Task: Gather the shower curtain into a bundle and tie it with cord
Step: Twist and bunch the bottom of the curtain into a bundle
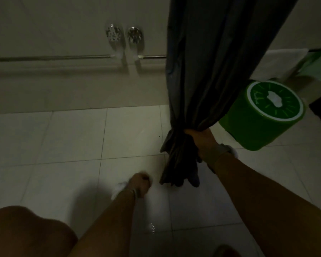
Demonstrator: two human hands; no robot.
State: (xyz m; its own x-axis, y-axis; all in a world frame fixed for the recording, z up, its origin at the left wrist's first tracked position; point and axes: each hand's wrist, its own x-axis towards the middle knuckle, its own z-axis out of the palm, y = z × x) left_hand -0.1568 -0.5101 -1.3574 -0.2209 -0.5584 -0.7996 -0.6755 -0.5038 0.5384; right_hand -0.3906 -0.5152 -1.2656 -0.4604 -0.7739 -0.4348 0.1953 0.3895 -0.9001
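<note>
Head camera showed our right hand (pixel 202 143) clamped around the dark grey fabric shower curtain (pixel 208 62), gathered near its bottom above the pale tiled floor (pixel 72 138). Our blurred left hand (pixel 140 184) hung low beside it, grip unclear. No cord showed; folds could slip free if we loosened that single grasp.

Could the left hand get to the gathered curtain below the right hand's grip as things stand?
Probably yes. The left hand hangs low over the tiled floor, just beside the curtain tail that the right hand clamps, with nothing visible between them. Whether it holds cord is too blurred to tell.
</note>
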